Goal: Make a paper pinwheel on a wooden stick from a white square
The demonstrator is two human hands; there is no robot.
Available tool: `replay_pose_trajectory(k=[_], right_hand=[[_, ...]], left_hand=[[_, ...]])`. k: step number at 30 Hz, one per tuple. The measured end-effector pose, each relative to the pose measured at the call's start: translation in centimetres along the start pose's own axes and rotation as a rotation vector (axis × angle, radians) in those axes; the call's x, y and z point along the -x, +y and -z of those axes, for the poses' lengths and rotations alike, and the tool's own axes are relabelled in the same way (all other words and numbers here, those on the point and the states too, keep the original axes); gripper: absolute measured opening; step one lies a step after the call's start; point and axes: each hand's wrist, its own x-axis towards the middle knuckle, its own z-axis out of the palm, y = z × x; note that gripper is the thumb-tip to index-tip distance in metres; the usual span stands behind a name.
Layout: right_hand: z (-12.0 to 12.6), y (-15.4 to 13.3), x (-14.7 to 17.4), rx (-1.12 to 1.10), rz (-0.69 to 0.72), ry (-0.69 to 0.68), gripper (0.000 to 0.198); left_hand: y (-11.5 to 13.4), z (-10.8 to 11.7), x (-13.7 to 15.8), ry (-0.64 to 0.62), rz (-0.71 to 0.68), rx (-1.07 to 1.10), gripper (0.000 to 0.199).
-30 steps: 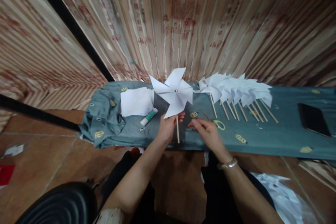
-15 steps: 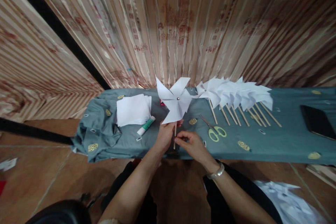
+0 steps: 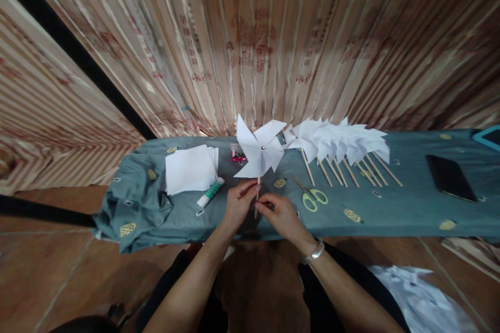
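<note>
A white paper pinwheel [image 3: 261, 149] with a shiny pin at its centre stands upright above the near part of the table. My left hand [image 3: 239, 202] is closed round its wooden stick just below the blades. Lower on the same stick, my right hand [image 3: 279, 214] pinches it between thumb and fingertips. Left of the hands lie a glue stick [image 3: 211, 192] and a stack of white paper [image 3: 189, 170]. Behind the pinwheel sits a small red box [image 3: 238, 154] with dark bits in it. Scissors [image 3: 314, 198] with green handles rest to the right.
Several finished pinwheels [image 3: 339, 140] lie overlapping in a row at the back right, sticks toward me. Farther right are a black phone [image 3: 451, 178] and a blue-edged object [image 3: 488, 137]. A curtain [image 3: 250, 52] hangs behind the cloth-covered table [image 3: 406, 213]. White paper pieces [image 3: 417, 294] lie low right.
The pinwheel's blades have turned on the pin, and the red box behind now shows more. Both hands stay on the stick. The whole view has shifted slightly to the right.
</note>
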Motion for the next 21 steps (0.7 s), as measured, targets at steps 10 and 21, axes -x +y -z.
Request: replay_pose_trajectory(k=[10,21], right_hand=[[2.4,0.1,-0.8,-0.219,-0.015,0.045,0.023],[8.6,3.7,-3.0,-0.369,-0.026,0.549,0.046]], left_hand=[[0.2,-0.1,0.2,0.034,0.078,0.027,0.023],[0.0,-0.7,0.7,-0.033,0.166,0.047,0.026]])
